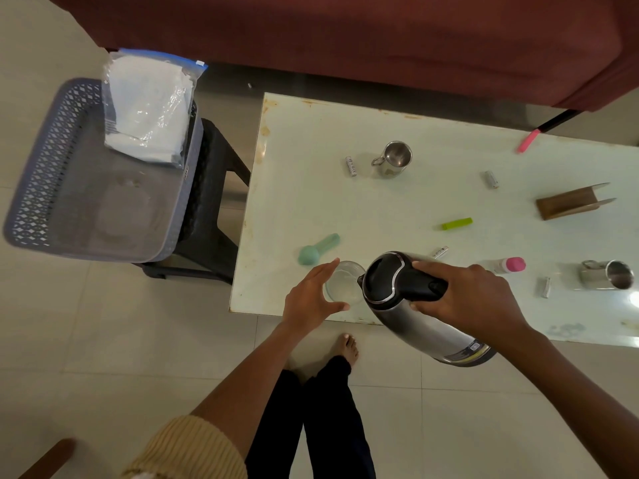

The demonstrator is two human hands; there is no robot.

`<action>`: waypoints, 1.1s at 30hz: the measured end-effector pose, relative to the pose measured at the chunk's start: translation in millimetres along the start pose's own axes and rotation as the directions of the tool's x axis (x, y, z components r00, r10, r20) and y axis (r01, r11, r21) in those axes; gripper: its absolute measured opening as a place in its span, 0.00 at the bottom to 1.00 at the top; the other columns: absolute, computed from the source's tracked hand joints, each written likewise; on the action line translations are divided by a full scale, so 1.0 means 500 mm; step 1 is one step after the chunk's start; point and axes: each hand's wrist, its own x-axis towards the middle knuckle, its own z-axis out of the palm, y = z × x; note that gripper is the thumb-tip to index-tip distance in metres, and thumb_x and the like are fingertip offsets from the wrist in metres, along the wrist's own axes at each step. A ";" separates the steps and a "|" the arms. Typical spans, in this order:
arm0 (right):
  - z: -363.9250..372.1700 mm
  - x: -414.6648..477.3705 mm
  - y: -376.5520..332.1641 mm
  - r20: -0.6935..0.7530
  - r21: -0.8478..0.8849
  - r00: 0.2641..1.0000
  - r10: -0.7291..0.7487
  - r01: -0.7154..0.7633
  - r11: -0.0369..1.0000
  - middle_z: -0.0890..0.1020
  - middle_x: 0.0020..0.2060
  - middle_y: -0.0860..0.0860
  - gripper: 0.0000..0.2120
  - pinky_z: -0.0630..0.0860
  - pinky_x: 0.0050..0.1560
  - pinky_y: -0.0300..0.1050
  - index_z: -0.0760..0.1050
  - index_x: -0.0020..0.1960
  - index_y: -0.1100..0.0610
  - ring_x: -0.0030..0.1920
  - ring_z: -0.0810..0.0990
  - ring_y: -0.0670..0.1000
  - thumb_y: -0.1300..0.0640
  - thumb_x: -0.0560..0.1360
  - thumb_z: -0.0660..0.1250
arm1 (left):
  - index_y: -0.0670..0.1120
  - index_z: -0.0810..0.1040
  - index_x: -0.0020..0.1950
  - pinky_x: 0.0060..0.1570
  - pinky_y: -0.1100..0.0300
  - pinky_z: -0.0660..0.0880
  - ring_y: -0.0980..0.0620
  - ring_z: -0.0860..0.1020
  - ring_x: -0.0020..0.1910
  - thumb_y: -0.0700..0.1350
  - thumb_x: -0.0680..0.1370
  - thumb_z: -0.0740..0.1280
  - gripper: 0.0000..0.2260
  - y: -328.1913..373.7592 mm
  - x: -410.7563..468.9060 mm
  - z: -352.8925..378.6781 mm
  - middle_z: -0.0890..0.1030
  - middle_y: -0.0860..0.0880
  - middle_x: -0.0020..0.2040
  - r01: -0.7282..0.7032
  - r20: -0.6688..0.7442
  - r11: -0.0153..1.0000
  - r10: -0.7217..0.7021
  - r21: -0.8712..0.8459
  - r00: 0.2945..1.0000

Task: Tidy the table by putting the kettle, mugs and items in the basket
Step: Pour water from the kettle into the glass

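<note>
A person stands at a pale glass-topped surface (311, 202), seen from above. The right grip (466, 299), a bare hand, is wrapped around the black handle of a steel electric kettle (415, 326). The kettle is lifted and tilted, its black lid and spout leaning left and its base hanging out past the near edge of the surface.

Just left of the kettle's spout stands a clear glass (345, 285). The left grip (311, 299) is spread, with fingers nearly straight on the glass's far side and the thumb on its near side. Whether it touches the glass is unclear.

Beyond the kettle and slightly left lies a teal scoop-shaped item (318, 248). Farther beyond are an upright steel mug (394, 159) and a battery (351, 166) beside it. Just behind the kettle lies another battery (440, 252), and past that a green marker (456, 224).

To the kettle's right are a white bottle with a pink cap (505, 265) lying flat, a third battery (545, 287), and a second steel mug (605, 274) on its side. Far right and beyond the kettle are a wooden holder (570, 203), a fourth battery (491, 179) and a pink marker (528, 141).

Well left of the kettle, off the surface, a grey plastic basket (41, 167) sits on a black stool (214, 202). In it, a clear zip bag (148, 108) of white material leans against the far wall. A maroon sofa (345, 36) lies far beyond the kettle.
</note>
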 end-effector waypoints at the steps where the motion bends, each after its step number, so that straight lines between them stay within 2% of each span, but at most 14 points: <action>1: 0.000 0.000 -0.001 -0.002 -0.003 1.000 -0.003 0.003 1.000 0.84 0.39 0.51 0.26 0.66 0.36 0.41 0.74 0.60 0.40 0.40 0.81 0.57 0.42 0.62 0.73 | 0.62 0.59 0.72 0.51 0.62 0.69 0.60 0.72 0.62 0.58 0.65 0.75 0.41 0.000 0.000 0.000 0.69 0.62 0.68 0.000 0.000 1.000 0.000 -0.001 1.000; 9: 0.000 -0.002 -0.004 -0.027 0.012 1.000 0.002 -0.002 1.000 0.84 0.38 0.52 0.25 0.66 0.36 0.42 0.75 0.58 0.40 0.40 0.81 0.58 0.43 0.61 0.74 | 0.62 0.59 0.72 0.52 0.62 0.69 0.59 0.72 0.62 0.57 0.65 0.75 0.40 0.002 0.000 -0.002 0.68 0.62 0.68 0.010 0.007 1.000 -0.010 -0.011 1.000; 16: -0.002 -0.003 -0.006 -0.002 0.015 1.000 -0.004 0.004 1.000 0.84 0.41 0.52 0.26 0.67 0.38 0.42 0.74 0.61 0.40 0.42 0.81 0.57 0.42 0.63 0.72 | 0.62 0.59 0.72 0.53 0.61 0.69 0.59 0.72 0.62 0.56 0.64 0.76 0.40 0.004 -0.002 -0.003 0.69 0.62 0.68 0.009 -0.002 1.000 -0.009 -0.018 1.000; 25: -0.003 -0.001 -0.005 0.017 0.003 1.000 0.002 -0.002 1.000 0.84 0.42 0.52 0.26 0.67 0.39 0.42 0.73 0.62 0.39 0.44 0.81 0.57 0.41 0.64 0.71 | 0.61 0.59 0.72 0.56 0.57 0.72 0.58 0.73 0.62 0.56 0.65 0.76 0.41 0.003 0.000 -0.001 0.69 0.61 0.68 0.001 0.001 1.000 -0.001 -0.006 1.000; 33: -0.003 -0.002 -0.005 0.002 0.006 1.000 -0.001 0.001 1.000 0.84 0.40 0.52 0.25 0.66 0.37 0.41 0.74 0.60 0.39 0.42 0.81 0.57 0.42 0.64 0.72 | 0.62 0.58 0.72 0.52 0.62 0.68 0.58 0.72 0.63 0.57 0.65 0.75 0.40 0.002 -0.001 -0.001 0.68 0.61 0.69 0.010 0.012 1.000 -0.010 -0.011 1.000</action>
